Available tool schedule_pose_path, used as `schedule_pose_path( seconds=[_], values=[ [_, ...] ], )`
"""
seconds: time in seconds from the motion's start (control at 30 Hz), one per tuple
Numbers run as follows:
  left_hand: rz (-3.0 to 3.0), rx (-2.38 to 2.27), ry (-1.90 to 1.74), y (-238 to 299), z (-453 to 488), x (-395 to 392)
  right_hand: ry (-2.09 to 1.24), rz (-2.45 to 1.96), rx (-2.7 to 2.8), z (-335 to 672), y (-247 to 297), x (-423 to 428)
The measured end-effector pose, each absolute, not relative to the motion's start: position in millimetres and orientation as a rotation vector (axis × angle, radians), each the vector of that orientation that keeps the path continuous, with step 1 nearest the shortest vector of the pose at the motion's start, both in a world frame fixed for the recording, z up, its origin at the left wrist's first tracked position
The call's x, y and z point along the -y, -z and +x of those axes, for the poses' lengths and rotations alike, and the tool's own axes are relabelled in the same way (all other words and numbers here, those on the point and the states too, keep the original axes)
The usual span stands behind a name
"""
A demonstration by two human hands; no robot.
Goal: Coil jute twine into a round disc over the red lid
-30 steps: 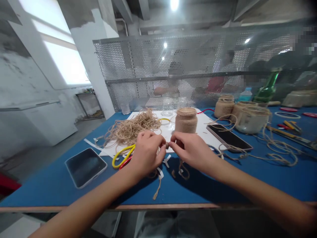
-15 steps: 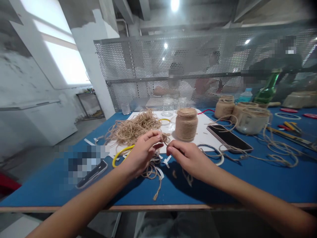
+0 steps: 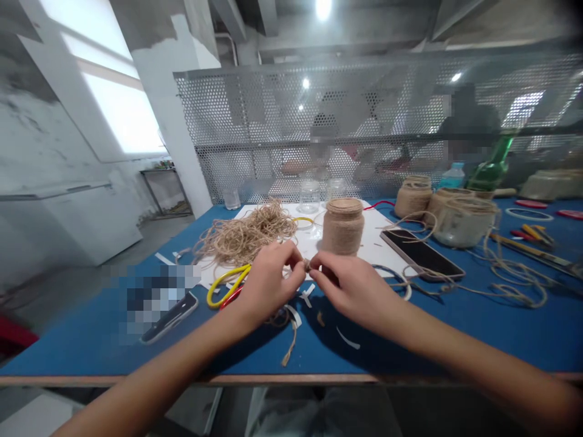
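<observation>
Between the fingertips of my left hand [image 3: 273,282] and my right hand [image 3: 348,282] is a short bit of brown twine [image 3: 307,265], pinched from both sides. Both hands are closed, nearly touching, above the table's near half. Just behind them stands a jar wrapped in twine [image 3: 343,227], upright on a white sheet [image 3: 378,243]. A loose heap of twine [image 3: 255,230] lies behind my left hand. Beside my left wrist are a yellow ring [image 3: 218,296] and a red one, partly hidden. Below the hands, a twine end [image 3: 289,352] and white paper scraps [image 3: 308,295] lie on the blue tabletop.
At the right lie a dark-screened phone [image 3: 423,255], a part-wrapped glass jar [image 3: 464,221], trailing twine and yellow-handled tools [image 3: 537,233]. A green bottle [image 3: 494,164] stands behind. Clear jars [image 3: 310,195] are near the perforated metal screen [image 3: 264,121]. Another phone [image 3: 170,318] lies left.
My hands have come closer together, and the left fingers have curled in around the twine. The loose strand below my right hand is gone from there, and a white strip shows.
</observation>
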State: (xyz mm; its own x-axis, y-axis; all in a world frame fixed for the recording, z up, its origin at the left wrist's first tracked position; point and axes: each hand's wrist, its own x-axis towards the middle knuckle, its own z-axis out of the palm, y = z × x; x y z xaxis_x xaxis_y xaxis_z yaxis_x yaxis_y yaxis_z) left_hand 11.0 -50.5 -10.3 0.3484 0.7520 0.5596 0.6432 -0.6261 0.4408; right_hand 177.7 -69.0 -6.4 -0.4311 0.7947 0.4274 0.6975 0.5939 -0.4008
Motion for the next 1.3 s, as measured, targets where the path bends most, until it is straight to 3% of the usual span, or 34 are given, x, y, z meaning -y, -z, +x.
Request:
schedule_pose_path(
  seconds=[0.1,0.3,0.67,0.9,1.07,1.3],
  values=[
    [2.021,-1.150,-1.293,13,13,51,0.006,-1.162,2.258,170,14,79],
    [1.480,-0.827,-1.211,13,14,48,-0.159,-1.110,2.215,169,14,75],
    [1.794,-0.905,-1.046,7,7,48,-0.139,-1.000,2.364,171,14,76],
    [1.620,-0.720,-1.107,10,5,48,-0.607,-1.055,2.177,179,6,70],
    [2.146,-0.825,-0.857,4,5,54,-0.937,-1.111,2.098,189,5,55],
    [2.539,-1.223,-1.080,12,8,51,-0.642,-1.138,2.112,182,10,64]
  ],
)
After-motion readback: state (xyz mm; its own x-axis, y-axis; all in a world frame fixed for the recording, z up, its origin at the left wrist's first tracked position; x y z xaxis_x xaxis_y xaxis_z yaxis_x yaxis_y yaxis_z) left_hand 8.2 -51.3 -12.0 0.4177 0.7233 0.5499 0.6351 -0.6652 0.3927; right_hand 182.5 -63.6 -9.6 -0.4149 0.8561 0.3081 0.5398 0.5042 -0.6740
